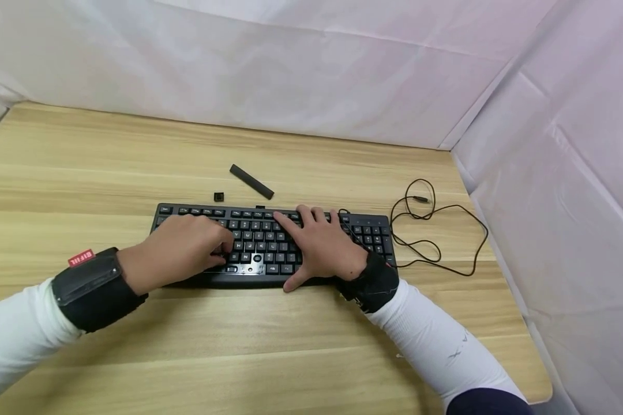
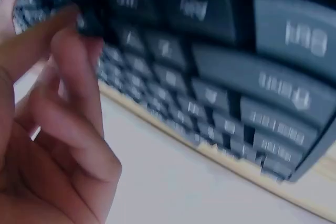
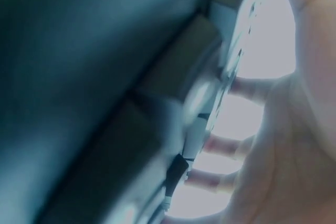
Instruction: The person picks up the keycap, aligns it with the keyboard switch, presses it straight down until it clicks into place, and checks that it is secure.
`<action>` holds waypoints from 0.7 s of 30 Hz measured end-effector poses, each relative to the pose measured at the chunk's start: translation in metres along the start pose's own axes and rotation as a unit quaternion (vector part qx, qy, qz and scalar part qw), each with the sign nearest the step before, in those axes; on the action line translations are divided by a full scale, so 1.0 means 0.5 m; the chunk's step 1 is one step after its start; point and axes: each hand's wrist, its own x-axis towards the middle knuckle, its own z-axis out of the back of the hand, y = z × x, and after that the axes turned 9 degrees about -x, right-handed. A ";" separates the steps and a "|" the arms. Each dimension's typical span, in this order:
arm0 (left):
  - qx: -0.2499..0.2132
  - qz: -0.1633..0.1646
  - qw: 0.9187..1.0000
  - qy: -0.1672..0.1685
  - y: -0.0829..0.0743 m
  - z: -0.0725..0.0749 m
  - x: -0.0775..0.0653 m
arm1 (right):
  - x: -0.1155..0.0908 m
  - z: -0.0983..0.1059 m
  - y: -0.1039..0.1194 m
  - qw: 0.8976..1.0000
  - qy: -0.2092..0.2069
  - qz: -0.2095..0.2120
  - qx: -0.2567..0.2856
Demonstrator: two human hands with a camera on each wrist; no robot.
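Observation:
A black keyboard [image 1: 259, 280] lies on the wooden table. My left hand [image 1: 181, 241] is over its left part, fingers curled. In the left wrist view its thumb and fingertips pinch a dark keycap [image 2: 90, 23] in the bottom rows; blur hides the exact grip. My right hand [image 1: 324, 246] rests spread across the right-middle of the keyboard, thumb at the front edge and fingers over the upper rows. Between the hands, a bare round key mount [image 1: 256, 258] and an uncovered glossy strip [image 1: 246, 269] show on the keyboard.
Behind the keyboard lie a loose long black spacebar [image 1: 251, 181] and a small square keycap [image 1: 218, 197]. A small black piece [image 1: 260, 207] sits at its back edge. The black cable [image 1: 462, 270] loops to the right. White cloth [image 1: 291, 69] hangs behind and right of the table.

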 end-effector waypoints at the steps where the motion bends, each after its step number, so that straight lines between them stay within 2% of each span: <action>1: -0.002 -0.002 1.000 -0.004 0.003 0.006 0.003 | 0.001 0.001 -0.001 1.000 0.000 0.000 -0.003; 5: -0.008 0.010 0.999 -0.035 0.025 0.037 0.022 | 0.003 0.002 -0.003 1.000 -0.004 0.004 -0.007; 10: 0.010 0.064 0.996 -0.055 0.074 0.061 0.058 | 0.005 -0.001 -0.003 1.000 -0.005 0.009 -0.007; 14: 0.024 0.090 0.995 -0.046 0.108 0.065 0.087 | 0.005 -0.004 -0.003 1.000 -0.004 0.010 -0.004; 21: 0.022 0.125 0.992 0.010 0.131 0.054 0.120 | 0.001 -0.009 0.000 1.000 0.000 0.009 0.000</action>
